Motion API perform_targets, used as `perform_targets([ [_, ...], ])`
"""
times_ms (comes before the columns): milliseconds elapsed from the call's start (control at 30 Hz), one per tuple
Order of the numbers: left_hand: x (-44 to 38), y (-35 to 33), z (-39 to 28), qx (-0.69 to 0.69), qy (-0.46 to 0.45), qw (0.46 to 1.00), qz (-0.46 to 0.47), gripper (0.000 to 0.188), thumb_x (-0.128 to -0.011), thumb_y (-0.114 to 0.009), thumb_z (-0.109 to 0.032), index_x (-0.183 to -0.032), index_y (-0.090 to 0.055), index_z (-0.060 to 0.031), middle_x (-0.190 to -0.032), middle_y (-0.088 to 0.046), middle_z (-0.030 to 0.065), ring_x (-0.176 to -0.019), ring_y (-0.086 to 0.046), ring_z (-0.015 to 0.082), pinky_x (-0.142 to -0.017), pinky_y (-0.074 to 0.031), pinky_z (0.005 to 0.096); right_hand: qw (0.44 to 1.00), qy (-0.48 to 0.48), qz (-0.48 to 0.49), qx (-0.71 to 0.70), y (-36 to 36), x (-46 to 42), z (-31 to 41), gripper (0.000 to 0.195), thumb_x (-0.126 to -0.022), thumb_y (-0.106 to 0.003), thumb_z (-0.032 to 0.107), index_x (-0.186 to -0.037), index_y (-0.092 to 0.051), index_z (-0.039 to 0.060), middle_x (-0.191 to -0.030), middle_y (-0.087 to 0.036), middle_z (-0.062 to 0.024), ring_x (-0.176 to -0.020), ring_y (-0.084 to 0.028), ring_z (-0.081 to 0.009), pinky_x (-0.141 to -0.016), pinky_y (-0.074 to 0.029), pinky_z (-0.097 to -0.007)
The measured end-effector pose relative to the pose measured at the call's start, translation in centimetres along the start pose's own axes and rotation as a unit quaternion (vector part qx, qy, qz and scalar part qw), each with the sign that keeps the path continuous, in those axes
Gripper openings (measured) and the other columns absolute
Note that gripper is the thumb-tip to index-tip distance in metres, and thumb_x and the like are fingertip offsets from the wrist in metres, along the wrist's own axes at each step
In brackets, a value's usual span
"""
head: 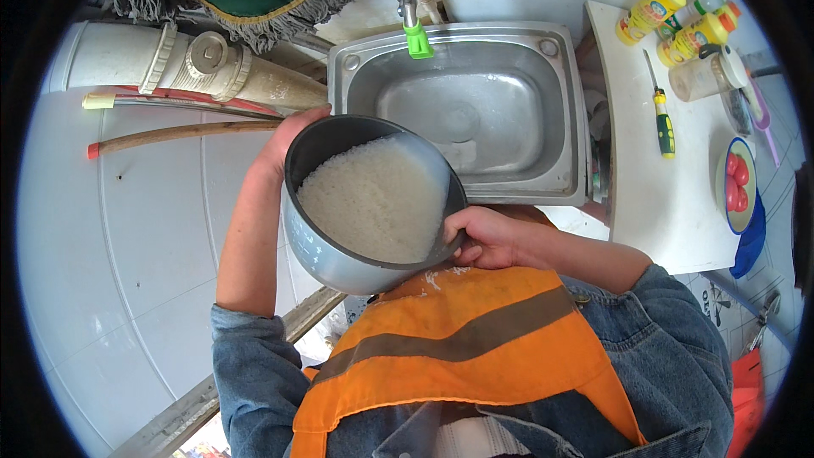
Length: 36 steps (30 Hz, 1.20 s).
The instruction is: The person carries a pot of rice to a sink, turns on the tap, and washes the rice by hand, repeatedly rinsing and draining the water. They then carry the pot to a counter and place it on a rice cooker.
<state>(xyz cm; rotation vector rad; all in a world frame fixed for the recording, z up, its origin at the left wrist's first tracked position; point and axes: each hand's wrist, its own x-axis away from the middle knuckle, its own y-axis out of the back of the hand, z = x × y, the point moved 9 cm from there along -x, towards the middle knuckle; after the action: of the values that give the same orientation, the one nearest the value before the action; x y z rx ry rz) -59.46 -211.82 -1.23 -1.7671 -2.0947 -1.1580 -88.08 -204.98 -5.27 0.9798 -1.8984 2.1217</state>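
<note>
A dark-lined rice cooker inner pot (pixel 318 261) is tilted between my two hands, its rim overlapping the near left edge of the sink. Inside it white rice (pixel 369 203) lies in cloudy water, which gathers at the upper right. My left hand (pixel 299 133) grips the pot's far left side, its fingers partly hidden behind the wall. With my right hand (pixel 474 238) I hold the near right rim, the thumb over the edge. The stainless steel sink (pixel 461 121) has a wet bottom. Above its back edge is a tap (pixel 407 0) with a green nozzle (pixel 418 41).
A white side table (pixel 636 203) right of the sink holds a screwdriver (pixel 663 121), yellow bottles (pixel 655 9), a clear jar (pixel 706 76) and a bowl (pixel 750 216) of red fruits or vegetables. Pipes (pixel 210 63), a wooden handle (pixel 184 137) and a grey mop head (pixel 254 6) are at left.
</note>
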Motion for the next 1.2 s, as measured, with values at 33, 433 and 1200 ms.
perform_targets([
  [33,-0.1,0.1,0.1,0.006,-0.004,1.0,-0.003,0.035,-0.088,-0.05,-0.024,-0.113,-0.056,0.0002,-0.111,-0.06,0.0148,-0.099,-0.055,0.0174,-0.089,-0.041,0.0303,1.0,0.0,0.002,-0.001,0.0,0.0,0.0,0.007,-0.071,-0.053,0.003,-0.077,-0.055,0.0006,-0.065,-0.052,-0.0064,-0.049,-0.042,-0.0104,-0.034,-0.024,-0.0183],
  [433,1.9,2.1,-11.4,-0.082,-0.24,0.955,-0.153,0.031,-0.085,-0.057,-0.019,-0.112,-0.059,-0.0037,-0.114,-0.058,0.0078,-0.104,-0.054,0.0167,-0.09,-0.043,0.031,0.969,0.127,-0.181,0.108,4.2,1.0,7.4,0.011,-0.072,-0.051,0.003,-0.079,-0.054,-0.0055,-0.069,-0.056,-0.0153,-0.054,-0.053,-0.0194,-0.039,-0.033,-0.0237],
  [1200,-6.8,-7.0,-27.3,-0.611,-0.337,0.703,-0.135,0.012,-0.072,-0.058,-0.013,-0.075,-0.068,-0.0065,-0.079,-0.065,0.0128,-0.077,-0.063,0.0301,-0.066,-0.051,0.0397,0.907,0.307,-0.267,0.11,8.0,1.9,16.9,0.016,-0.071,-0.052,0.001,-0.085,-0.052,-0.0071,-0.068,-0.053,-0.0116,-0.052,-0.053,-0.0192,-0.038,-0.033,-0.0249],
])
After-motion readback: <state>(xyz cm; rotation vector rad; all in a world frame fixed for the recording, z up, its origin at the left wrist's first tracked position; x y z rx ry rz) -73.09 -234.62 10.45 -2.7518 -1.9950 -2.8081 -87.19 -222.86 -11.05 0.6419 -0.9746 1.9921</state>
